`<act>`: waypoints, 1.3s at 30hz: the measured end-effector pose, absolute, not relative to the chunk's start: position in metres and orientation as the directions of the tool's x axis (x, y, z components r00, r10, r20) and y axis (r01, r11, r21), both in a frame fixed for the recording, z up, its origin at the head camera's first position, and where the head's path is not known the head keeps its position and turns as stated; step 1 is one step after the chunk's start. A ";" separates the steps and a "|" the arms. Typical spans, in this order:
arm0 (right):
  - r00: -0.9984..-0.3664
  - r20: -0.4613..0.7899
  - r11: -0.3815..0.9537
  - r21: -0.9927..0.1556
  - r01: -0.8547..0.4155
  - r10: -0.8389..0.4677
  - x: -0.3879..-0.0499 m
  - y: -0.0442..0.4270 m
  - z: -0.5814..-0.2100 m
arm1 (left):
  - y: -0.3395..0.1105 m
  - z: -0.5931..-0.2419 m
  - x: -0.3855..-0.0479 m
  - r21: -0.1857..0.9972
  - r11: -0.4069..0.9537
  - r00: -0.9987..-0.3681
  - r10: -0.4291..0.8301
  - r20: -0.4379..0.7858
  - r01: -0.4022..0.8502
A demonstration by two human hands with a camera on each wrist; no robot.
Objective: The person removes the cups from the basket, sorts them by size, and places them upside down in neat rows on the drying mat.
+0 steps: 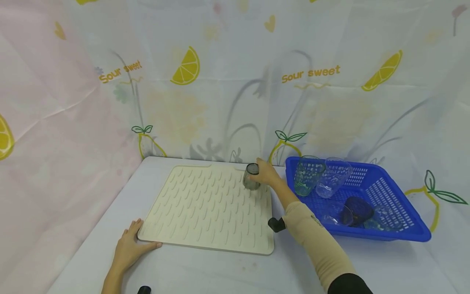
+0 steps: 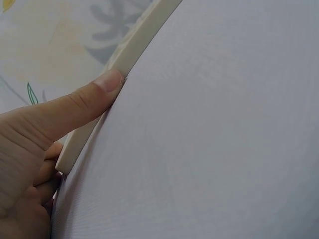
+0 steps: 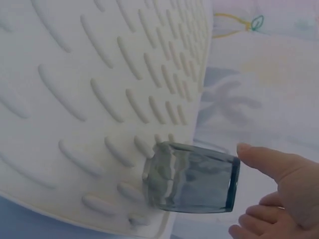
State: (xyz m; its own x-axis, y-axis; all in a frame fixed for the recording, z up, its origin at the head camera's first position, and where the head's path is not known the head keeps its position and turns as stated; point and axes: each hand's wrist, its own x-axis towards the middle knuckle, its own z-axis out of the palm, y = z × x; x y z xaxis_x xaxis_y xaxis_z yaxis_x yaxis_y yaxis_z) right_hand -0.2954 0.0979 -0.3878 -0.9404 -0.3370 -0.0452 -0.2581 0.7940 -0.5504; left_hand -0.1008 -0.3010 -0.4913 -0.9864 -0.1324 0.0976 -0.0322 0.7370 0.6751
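A cream drying mat [image 1: 205, 208] with raised ridges lies on the white table. At its far right corner stands a small grey-tinted glass [image 1: 251, 181], with my right hand [image 1: 266, 173] close against its right side. In the right wrist view, the thumb tip [image 3: 243, 150] is by the end of the glass [image 3: 199, 179] away from the mat, and the other fingers are bent apart from it. My left hand [image 1: 128, 249] rests at the mat's near left corner. Its thumb [image 2: 94, 92] lies straight along the front edge, and the fingers, partly hidden, are at the left side.
A blue plastic basket [image 1: 396, 233] stands to the right of the mat. Inside are a greenish glass [image 1: 307, 179], a clear glass [image 1: 332, 179], more glassware and a dark rounded object [image 1: 358, 210]. A printed curtain [image 1: 227, 102] hangs behind the table.
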 end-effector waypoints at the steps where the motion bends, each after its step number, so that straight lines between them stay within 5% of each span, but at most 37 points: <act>1: -0.939 -0.037 0.791 -0.552 -0.266 -0.341 -0.293 0.098 -0.387 | -0.301 -0.491 -0.101 0.674 0.738 -0.987 -0.131 0.096 -0.033; 29: -0.888 0.247 0.701 -0.546 -0.458 -0.388 -0.210 0.148 -0.381 | -0.302 -0.492 -0.101 0.683 0.729 -0.987 -0.144 0.076 -0.054; 39: -0.910 0.270 0.568 -0.714 -0.408 -0.314 -0.184 0.179 -0.386 | -0.301 -0.493 -0.101 0.683 0.729 -0.986 -0.147 0.083 -0.051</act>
